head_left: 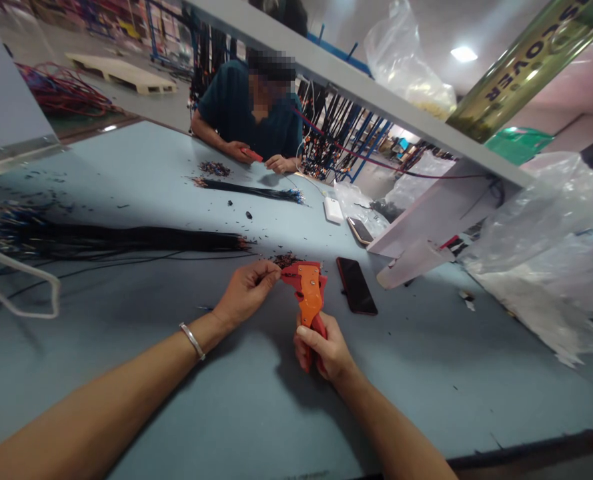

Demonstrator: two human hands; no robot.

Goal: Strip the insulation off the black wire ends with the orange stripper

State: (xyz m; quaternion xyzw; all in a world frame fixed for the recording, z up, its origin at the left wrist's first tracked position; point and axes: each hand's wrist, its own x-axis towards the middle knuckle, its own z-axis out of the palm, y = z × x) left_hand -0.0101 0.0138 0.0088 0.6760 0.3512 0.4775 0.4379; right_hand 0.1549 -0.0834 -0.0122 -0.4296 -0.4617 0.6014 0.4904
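My right hand [323, 343] is wrapped round the handles of an orange and red wire stripper [310, 290], its jaws turned to the left. Close against those jaws, my left hand [251, 287] pinches a thin wire that its fingers almost wholly hide. A short dark piece with a bluish tip [205, 308] shows beside the left wrist. Beyond my left hand lies a long bundle of black wires [141, 238], with bare copper-coloured ends toward me and blue tips at the far left. A small heap of cut scraps [285, 259] sits just behind the stripper's head.
Across the table [426, 373] a person [246, 113] holds a red tool [251, 155] near a smaller wire bundle [251, 191]. To the right lie a phone [357, 285], another phone [360, 231] and a white box [333, 210]. A shelf [356, 90] crosses overhead; a white bent rod [21, 313] stands left.
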